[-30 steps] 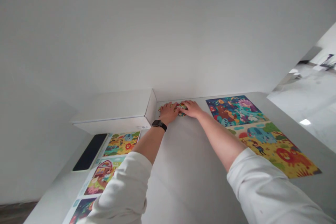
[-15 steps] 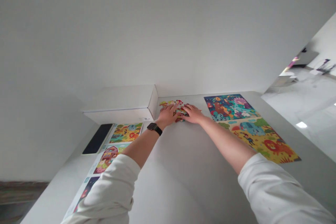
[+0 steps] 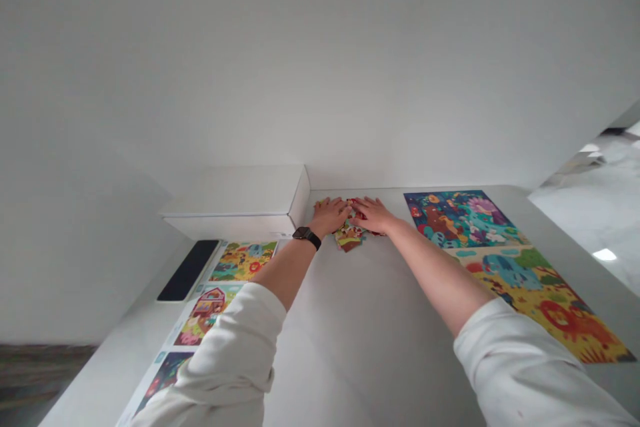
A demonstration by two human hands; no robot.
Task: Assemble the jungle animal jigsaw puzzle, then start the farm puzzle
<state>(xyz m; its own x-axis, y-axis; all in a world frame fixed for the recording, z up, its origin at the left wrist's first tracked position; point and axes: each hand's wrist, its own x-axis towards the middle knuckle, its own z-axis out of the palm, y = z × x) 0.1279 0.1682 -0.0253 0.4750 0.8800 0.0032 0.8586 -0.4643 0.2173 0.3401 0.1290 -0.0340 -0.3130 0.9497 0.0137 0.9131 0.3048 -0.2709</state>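
Observation:
A heap of colourful puzzle pieces point(image 3: 350, 237) lies near the table's far edge, against the wall. My left hand point(image 3: 331, 215) rests palm down on its left side with the fingers stretched out. On the right side of the heap, my right hand point(image 3: 373, 215) lies flat, fingers spread. The fingertips of both hands almost meet over the pieces and hide part of them. Some pieces show between the hands and in front of them.
A white box point(image 3: 235, 207) stands left of the heap. At the right lie a forest picture point(image 3: 457, 219) and an animal picture point(image 3: 555, 300), both flat. A dark phone point(image 3: 189, 270) lies at the left beside a sheet with several printed pictures point(image 3: 205, 313).
Both hands have drawn puzzle pieces slightly toward me, so more pieces show in front of them. The view has shifted a little, moving the table's contents in the frame.

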